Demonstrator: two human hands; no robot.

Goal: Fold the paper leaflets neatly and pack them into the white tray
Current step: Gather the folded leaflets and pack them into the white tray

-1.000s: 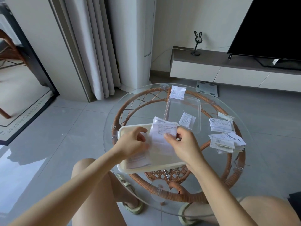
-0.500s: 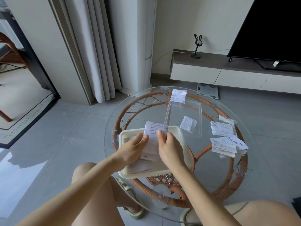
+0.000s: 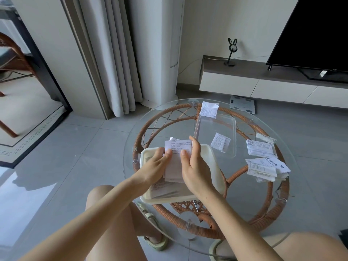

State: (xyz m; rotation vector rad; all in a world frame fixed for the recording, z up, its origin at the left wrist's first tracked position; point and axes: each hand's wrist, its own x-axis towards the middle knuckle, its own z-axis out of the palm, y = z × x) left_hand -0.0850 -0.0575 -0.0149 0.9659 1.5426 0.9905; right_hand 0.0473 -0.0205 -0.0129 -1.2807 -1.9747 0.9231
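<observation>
A white tray (image 3: 211, 159) sits on the near side of a round glass table. Over it I hold a printed paper leaflet (image 3: 177, 147), folded narrow and upright. My left hand (image 3: 157, 165) pinches its left edge between thumb and fingers. My right hand (image 3: 194, 164) holds its right side, fingers running up along the edge and thumb on the front. Other folded leaflets (image 3: 163, 189) lie flat in the tray under my hands. Several loose leaflets (image 3: 263, 166) are piled at the table's right.
A clear plastic lid (image 3: 216, 136) lies beyond the tray with one leaflet (image 3: 220, 142) in it and another leaflet (image 3: 209, 109) at its far end. The glass table (image 3: 301, 204) has a rattan frame beneath. My knees are under its near edge. A TV cabinet (image 3: 263, 85) stands behind.
The leaflet has been folded narrower and my hands have come closer together on it, shifting slightly left over the tray. The camera view tilted a little.
</observation>
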